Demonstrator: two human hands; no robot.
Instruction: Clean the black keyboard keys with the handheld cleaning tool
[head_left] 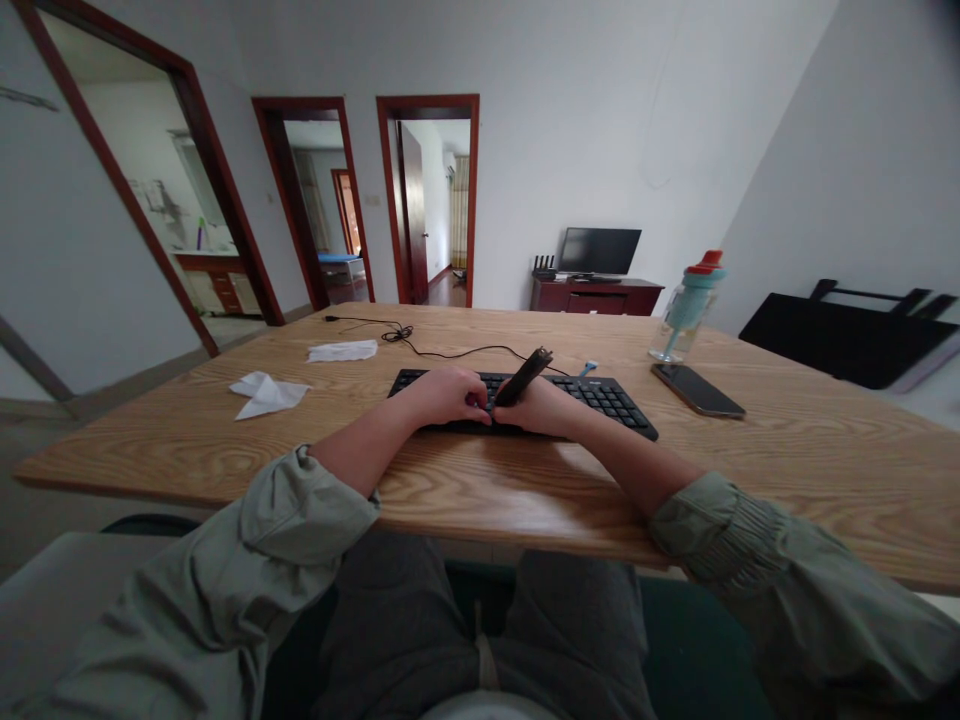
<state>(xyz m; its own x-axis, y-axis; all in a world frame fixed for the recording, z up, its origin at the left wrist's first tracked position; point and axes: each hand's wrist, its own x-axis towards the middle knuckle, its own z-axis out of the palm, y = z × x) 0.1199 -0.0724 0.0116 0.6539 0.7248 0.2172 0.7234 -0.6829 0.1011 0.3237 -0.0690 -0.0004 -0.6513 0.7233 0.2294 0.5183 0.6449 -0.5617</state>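
Black flat plastic keyboard (600, 397) is being worked: right hand (541, 408) clenches a dark slim tool (523, 376) angled toward one o'clock, left hand (448, 393) pinching keys.

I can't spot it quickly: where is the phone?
The phone lies flat on the wooden table, right of the keyboard, just before the water bottle.

No writing, brand, number or sign can be read anywhere here. The keyboard (600, 395) on the surface (787, 450) has keys too small and dark for their legends to show. The bottle (686, 308) shows no legible label, the phone (697, 390) lies with a dark blank face, and the monitor (598, 250) screen is black.
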